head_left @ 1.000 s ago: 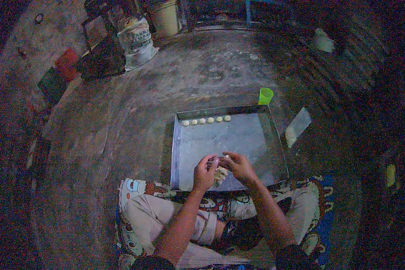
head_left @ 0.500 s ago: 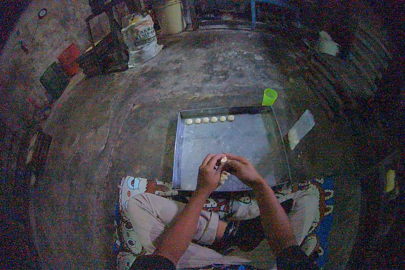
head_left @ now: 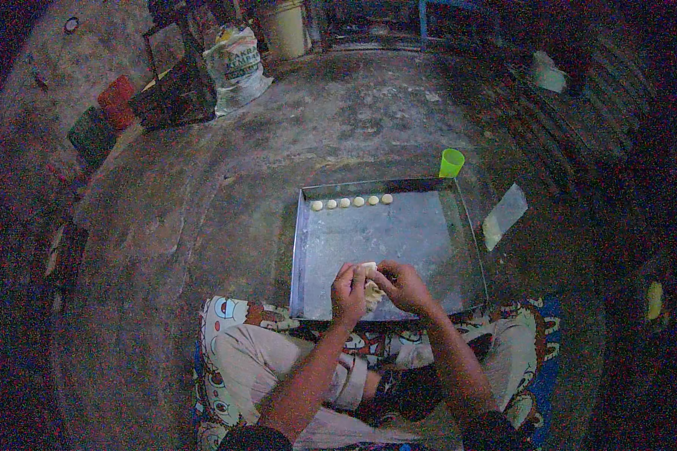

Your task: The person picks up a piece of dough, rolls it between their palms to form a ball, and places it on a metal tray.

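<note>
Pinching dough piece (head_left: 368, 267) over tray (head_left: 425, 229), six o'clock | my left hand (head_left: 347, 292) closed on it; right hand (head_left: 403, 286) curled at its three o'clock, hold unclear | more dough shows than moments ago: likely mid-shaping.

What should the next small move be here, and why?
Perhaps roll the small dough piece at the left hand rounder with the right hand: it looks uneven, while six round dough balls sit in a row near the far wall of the tray.
</note>
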